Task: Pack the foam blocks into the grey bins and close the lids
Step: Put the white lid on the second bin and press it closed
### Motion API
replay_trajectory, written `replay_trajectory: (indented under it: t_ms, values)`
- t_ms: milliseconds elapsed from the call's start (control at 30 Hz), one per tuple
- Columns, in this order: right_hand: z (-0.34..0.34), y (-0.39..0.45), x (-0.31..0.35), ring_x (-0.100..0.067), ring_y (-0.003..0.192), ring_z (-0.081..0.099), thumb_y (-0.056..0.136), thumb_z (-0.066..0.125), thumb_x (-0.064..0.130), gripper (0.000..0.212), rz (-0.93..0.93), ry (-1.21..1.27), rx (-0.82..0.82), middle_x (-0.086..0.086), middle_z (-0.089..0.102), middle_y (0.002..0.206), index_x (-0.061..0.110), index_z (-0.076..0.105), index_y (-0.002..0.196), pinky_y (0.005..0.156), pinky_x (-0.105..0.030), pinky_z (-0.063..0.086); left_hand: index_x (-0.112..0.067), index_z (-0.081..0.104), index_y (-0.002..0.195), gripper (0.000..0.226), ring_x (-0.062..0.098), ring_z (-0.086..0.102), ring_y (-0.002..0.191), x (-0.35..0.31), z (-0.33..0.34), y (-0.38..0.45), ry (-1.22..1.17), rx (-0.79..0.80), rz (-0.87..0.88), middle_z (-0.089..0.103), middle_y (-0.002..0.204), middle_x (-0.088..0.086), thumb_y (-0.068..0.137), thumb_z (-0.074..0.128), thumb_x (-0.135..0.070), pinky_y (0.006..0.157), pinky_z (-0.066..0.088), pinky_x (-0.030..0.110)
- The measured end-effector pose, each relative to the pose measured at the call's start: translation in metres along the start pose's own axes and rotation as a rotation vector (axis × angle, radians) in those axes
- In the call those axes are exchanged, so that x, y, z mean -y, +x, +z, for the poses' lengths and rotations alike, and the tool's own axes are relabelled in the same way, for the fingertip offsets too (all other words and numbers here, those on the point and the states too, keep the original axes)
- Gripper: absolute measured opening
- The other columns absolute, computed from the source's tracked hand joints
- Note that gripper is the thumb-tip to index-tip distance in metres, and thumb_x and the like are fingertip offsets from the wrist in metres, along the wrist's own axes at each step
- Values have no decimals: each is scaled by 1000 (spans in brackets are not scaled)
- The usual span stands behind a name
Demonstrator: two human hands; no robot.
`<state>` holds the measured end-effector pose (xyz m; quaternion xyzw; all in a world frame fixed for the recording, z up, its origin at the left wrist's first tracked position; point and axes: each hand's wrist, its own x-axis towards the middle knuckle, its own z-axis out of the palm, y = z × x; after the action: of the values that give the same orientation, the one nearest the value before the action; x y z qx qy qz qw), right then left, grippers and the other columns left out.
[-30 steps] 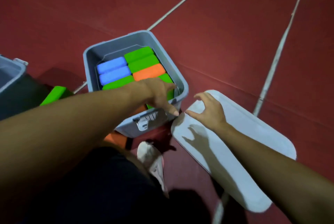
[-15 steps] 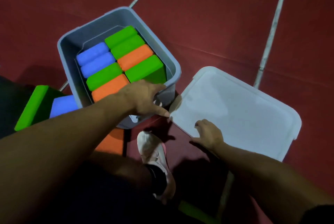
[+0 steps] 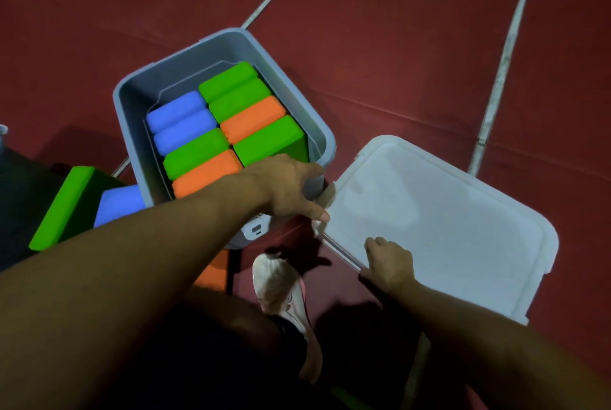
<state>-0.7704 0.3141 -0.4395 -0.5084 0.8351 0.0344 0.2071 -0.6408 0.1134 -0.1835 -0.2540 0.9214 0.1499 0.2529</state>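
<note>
A grey bin (image 3: 185, 79) stands open on the red floor, packed with upright foam blocks: two blue (image 3: 180, 120), several green (image 3: 238, 92) and two orange (image 3: 253, 118). To its right a white lid (image 3: 429, 211) lies tilted, one corner against the bin. My left hand (image 3: 287, 188) reaches across the bin's near corner and pinches that lid corner. My right hand (image 3: 388, 264) grips the lid's near edge.
Loose blocks lie left of the bin: one green (image 3: 62, 208), one blue (image 3: 115, 204), and an orange one (image 3: 215, 270) under my left arm. My white shoe (image 3: 281, 280) is below the bin. Another bin's edge (image 3: 2, 135) shows at far left. White lines (image 3: 502, 56) cross the floor.
The view has tipped down and closer. The lid has swung round and come up against the bin. My right hand slid from the lid's top face to its near edge.
</note>
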Motion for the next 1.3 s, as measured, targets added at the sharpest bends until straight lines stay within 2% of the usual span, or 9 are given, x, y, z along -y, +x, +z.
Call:
replay_trajectory:
  t_ms: [267,467,633,767,867,967,1000,1167,1300]
  values:
    - [-69,-13,-47,-15,74,54,71,65,50,33,37,196,-193,9,56,86,26,56,91,58,-28,41,-26,32,152,101,29,44,134,-22,-19,1,-11,-62,1,48,147,9,70,68,-73,107,41,39]
    - [-128,-21,-50,-12,70,54,68,78,41,31,78,436,-437,11,56,80,24,58,86,57,-27,42,-23,32,152,98,28,49,129,-26,-32,-4,-51,-141,-29,54,143,5,74,67,-71,103,42,35]
    - [-172,-14,-18,-7,69,54,69,82,37,32,36,612,-644,10,58,81,22,61,88,59,-25,47,-10,33,152,98,29,45,134,-22,-35,-3,-320,-319,-137,49,147,10,78,63,-69,105,38,32]
    - [-198,-7,24,-7,66,52,67,85,36,33,-56,692,-763,11,56,75,22,60,84,57,-23,42,-13,38,149,98,27,56,122,-9,-35,0,-588,-411,-209,60,134,7,75,66,-70,98,45,32]
    - [-214,2,62,-11,66,54,64,85,35,34,-153,717,-777,10,58,76,22,62,84,58,-31,48,-17,50,139,87,30,67,98,1,-37,-2,-934,-496,-207,68,104,5,71,76,-63,79,55,40]
    - [-221,17,98,-10,66,53,62,87,36,36,-267,716,-800,9,59,76,21,66,88,60,-34,50,-14,62,106,27,29,68,78,10,-44,-10,-1249,-614,-151,69,90,9,83,77,-16,55,55,33]
    - [-223,22,106,-8,66,53,62,88,37,38,-288,733,-787,10,60,77,21,67,90,61,-32,50,-12,62,100,22,27,67,76,12,-48,-13,-1316,-658,-141,69,88,10,84,73,-3,52,54,30]
    - [-233,43,126,3,88,60,70,85,43,46,-533,838,-651,10,67,97,17,71,106,79,-11,45,-7,63,101,30,30,70,78,49,-58,-26,-1476,-840,-222,71,91,14,79,69,13,63,60,39]
    - [-225,51,113,-2,120,54,79,65,61,58,-597,789,-454,9,63,126,23,68,122,103,-25,43,-9,65,96,22,18,68,65,90,-60,-39,-1596,-901,-349,71,85,7,82,69,8,52,56,26]
